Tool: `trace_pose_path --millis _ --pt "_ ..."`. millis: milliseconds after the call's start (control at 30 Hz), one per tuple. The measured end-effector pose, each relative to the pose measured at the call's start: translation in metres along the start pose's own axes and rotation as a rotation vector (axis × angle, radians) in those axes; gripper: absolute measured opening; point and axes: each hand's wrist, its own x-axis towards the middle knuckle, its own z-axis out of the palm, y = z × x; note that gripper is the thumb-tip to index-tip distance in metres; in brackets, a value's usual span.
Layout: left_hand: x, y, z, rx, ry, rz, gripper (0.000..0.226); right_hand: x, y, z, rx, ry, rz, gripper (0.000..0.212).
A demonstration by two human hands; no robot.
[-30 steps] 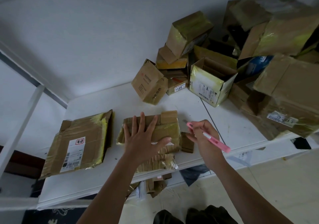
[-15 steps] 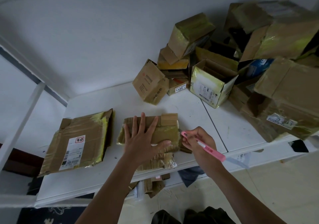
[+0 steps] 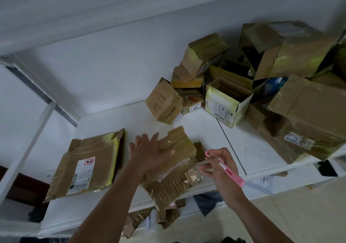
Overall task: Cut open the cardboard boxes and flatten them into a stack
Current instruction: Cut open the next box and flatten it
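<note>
A small taped cardboard box (image 3: 177, 160), partly flattened, lies at the front of the white table (image 3: 249, 149), tilted with its near end hanging over the edge. My left hand (image 3: 148, 152) rests on top of it with its fingers spread. My right hand (image 3: 219, 165) grips a pink utility knife (image 3: 227, 168) just right of the box, its tip near the box's right side. A flattened box with a shipping label (image 3: 88, 164) lies on the table to the left.
A pile of unopened and open cardboard boxes (image 3: 262, 85) fills the table's back right; one small box (image 3: 164, 102) leans at its left. Cardboard scraps (image 3: 149, 218) lie under the table edge. A white wall stands behind.
The small box has turned and slid toward me, its near end now over the table edge. My left hand moved with it; my right hand with the knife stays at its right side.
</note>
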Motion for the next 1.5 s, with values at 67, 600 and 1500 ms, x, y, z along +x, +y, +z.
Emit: trace_pose_path --millis 67,600,1500 --pt "-0.005 0.001 0.004 -0.137 -0.043 -0.082 0.105 -0.002 0.001 0.005 0.033 -0.027 -0.008 0.017" --pt "-0.009 0.011 0.024 -0.904 0.181 -0.199 0.078 -0.023 0.005 0.040 -0.255 0.042 -0.198 0.016" --pt "-0.031 0.005 0.033 -0.592 0.333 -0.455 0.067 0.009 -0.008 0.055 -0.041 0.328 -0.014 0.012"
